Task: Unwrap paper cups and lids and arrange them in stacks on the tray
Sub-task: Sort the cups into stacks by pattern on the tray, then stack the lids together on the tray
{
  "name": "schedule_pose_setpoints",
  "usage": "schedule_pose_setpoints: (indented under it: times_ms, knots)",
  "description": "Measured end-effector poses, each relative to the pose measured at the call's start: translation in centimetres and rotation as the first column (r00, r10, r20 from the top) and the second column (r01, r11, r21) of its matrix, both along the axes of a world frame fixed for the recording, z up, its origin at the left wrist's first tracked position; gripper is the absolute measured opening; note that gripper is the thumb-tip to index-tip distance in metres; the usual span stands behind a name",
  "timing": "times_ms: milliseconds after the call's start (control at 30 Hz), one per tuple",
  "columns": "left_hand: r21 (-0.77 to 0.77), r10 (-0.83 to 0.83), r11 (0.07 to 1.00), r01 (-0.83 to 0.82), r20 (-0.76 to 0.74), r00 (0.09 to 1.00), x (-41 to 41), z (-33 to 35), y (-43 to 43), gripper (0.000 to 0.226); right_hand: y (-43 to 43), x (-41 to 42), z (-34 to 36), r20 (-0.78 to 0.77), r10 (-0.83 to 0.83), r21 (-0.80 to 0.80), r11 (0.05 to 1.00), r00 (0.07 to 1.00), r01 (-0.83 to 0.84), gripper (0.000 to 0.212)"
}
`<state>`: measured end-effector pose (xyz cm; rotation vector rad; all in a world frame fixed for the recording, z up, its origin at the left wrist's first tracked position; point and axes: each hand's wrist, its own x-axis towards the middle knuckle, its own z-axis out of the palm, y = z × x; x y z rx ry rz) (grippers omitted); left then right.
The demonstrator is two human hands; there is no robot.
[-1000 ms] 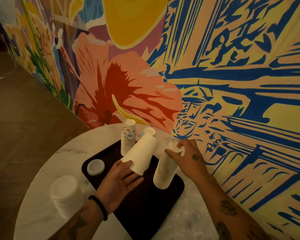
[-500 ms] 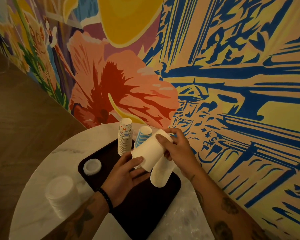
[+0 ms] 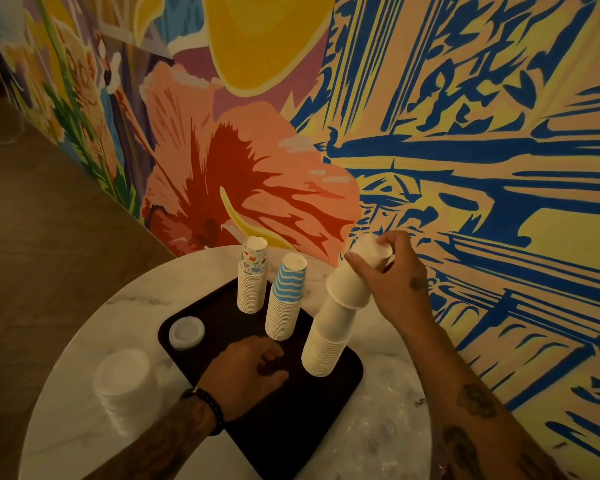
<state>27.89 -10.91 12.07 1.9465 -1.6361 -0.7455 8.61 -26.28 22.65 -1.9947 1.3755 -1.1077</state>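
A dark tray (image 3: 291, 420) lies on a round marble table (image 3: 94, 341). On it stand a patterned cup stack (image 3: 252, 282), a blue-striped cup stack (image 3: 286, 299) and a tall white cup stack (image 3: 329, 337), all upside down. My right hand (image 3: 392, 282) grips the upper white cups (image 3: 354, 278), set on top of the white stack. My left hand (image 3: 250, 372) hovers over the tray with loosely curled fingers, holding nothing. A small pile of lids (image 3: 186, 332) sits at the tray's left corner. A wrapped stack of white lids (image 3: 123, 386) stands on the table, left of the tray.
A painted mural wall (image 3: 430, 133) rises right behind the table. Crumpled clear plastic wrap (image 3: 385, 441) lies on the table to the right of the tray. Wooden floor (image 3: 32, 237) spreads out to the left.
The white cups that both hands held tilted now stand on top of the white stack under my right hand. My left hand has let go and dropped toward the tray.
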Motion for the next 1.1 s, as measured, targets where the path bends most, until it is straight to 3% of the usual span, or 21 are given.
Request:
schedule_pose_setpoints:
  times_ms: [100, 267, 467, 600, 767, 933, 1100]
  knots:
    - [0.014, -0.037, 0.999, 0.036, 0.092, 0.995, -0.1, -0.6, 0.5, 0.035, 0.0, 0.1, -2.1, -0.124, -0.004, 0.037, 0.999, 0.992, 0.009, 0.054]
    - [-0.002, -0.006, 1.000, 0.006, 0.097, 0.995, 0.3, -0.9, 1.0, 0.032, 0.6, 0.0, -5.3, -0.268, 0.048, 0.093, 0.995, 0.962, -0.023, 0.053]
    - [-0.049, 0.046, 0.998, -0.041, 0.097, 0.994, 0.7, -0.2, 1.9, 0.029, 2.2, 0.5, -5.4, -0.231, 0.052, 0.025, 0.999, 0.972, -0.048, 0.043]
    - [-0.116, 0.094, 0.990, -0.079, 0.130, 0.987, 1.4, 1.3, 2.9, 0.030, 4.7, 2.0, -5.1, -0.194, 0.199, 0.047, 0.980, 0.961, -0.193, 0.030]
    - [-0.213, 0.256, 0.947, -0.240, 0.050, 0.965, 3.9, 4.0, 6.3, 0.023, 8.5, 5.3, -5.8, -0.166, 0.456, 0.199, 0.884, 0.874, -0.423, 0.021]
    - [-0.336, 0.423, 0.829, -0.446, -0.143, 0.895, 8.5, 4.4, 10.7, 0.012, 12.4, 9.3, -7.7, -0.153, 0.597, 0.310, 0.785, 0.787, -0.536, 0.028]
    - [-0.245, 0.507, 0.749, -0.616, -0.388, 0.770, 14.7, 2.1, 13.7, 0.028, 15.7, 13.6, -9.1, -0.196, 0.660, 0.432, 0.722, 0.725, -0.540, 0.040]
